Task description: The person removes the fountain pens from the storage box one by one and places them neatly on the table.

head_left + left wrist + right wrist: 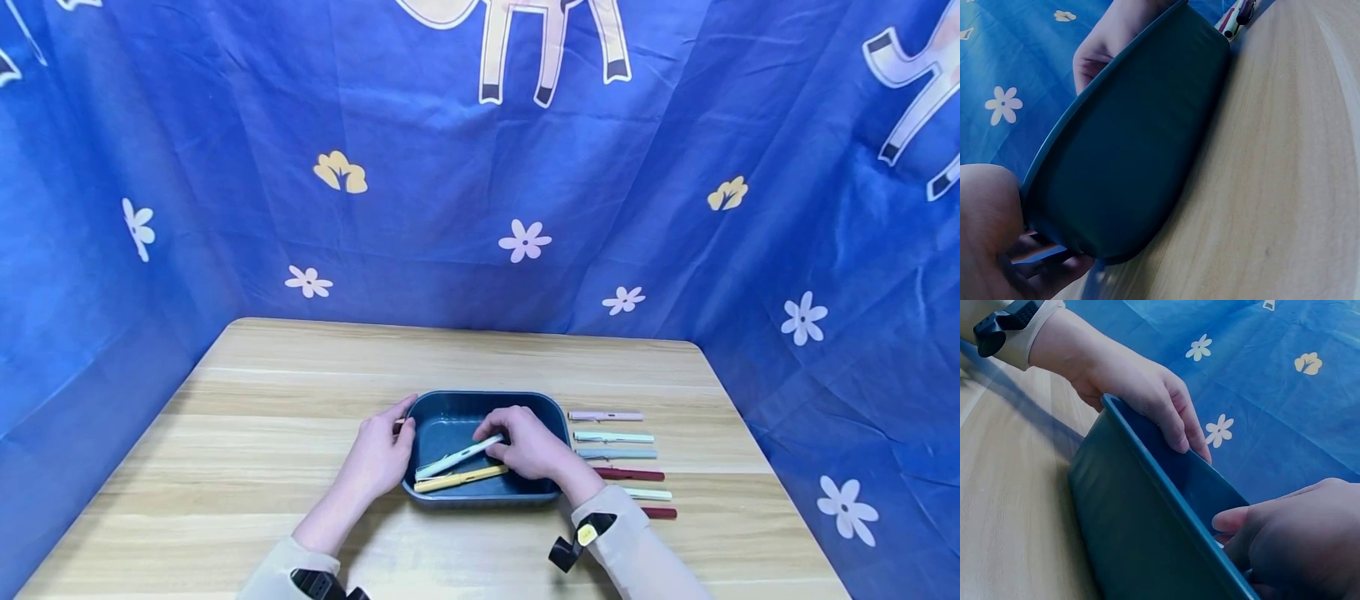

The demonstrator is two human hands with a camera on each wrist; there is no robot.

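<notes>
A dark teal box (487, 501) with rounded corners stands on the table. My left hand (382, 454) grips its left wall, thumb over the rim and fingers outside, as the left wrist view also shows. Inside the box, my right hand (525, 446) pinches one end of a pale mint pen (459, 457) between thumb and fingers. That pen slants, its other end towards the box's front left corner. Just in front of it a yellow pen (459, 480) lies in the box, its right end hidden by the right hand. The right wrist view shows the right hand (1304, 540) partly behind the wall.
Right of the box lies a row of several pens: a lilac pen (606, 416), a mint pen (615, 437), a blue pen (622, 454), dark red and pale green ones. My right forearm covers some. A blue curtain (450, 183) surrounds the wooden table (300, 375).
</notes>
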